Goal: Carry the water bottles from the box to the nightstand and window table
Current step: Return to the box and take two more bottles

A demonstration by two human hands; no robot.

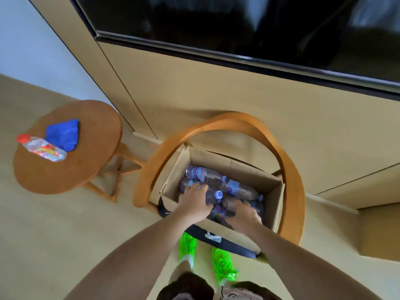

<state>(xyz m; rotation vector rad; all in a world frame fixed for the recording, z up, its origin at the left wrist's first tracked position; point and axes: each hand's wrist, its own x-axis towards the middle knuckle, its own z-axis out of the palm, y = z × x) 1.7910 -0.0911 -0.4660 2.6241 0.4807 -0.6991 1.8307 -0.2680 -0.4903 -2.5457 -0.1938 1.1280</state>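
An open cardboard box (pixel 244 167) rests on a wooden chair with a curved back (pixel 290 169). Inside lie several clear water bottles (pixel 236 187) with purple-and-white labels and caps, on their sides. Both my hands are down in the box. My left hand (pixel 194 202) lies over a bottle near the box's left side, fingers curled around it. My right hand (pixel 243 214) is closed over another bottle at the near right of the pile. Neither bottle is lifted clear of the others.
A small round wooden table (pixel 86 159) stands to the left, holding a folded blue cloth (pixel 63 134) and a red-capped bottle (pixel 43 148) lying down. A large dark screen (pixel 238 24) hangs on the beige wall panel behind the chair. My green shoes (pixel 223 263) are below the box.
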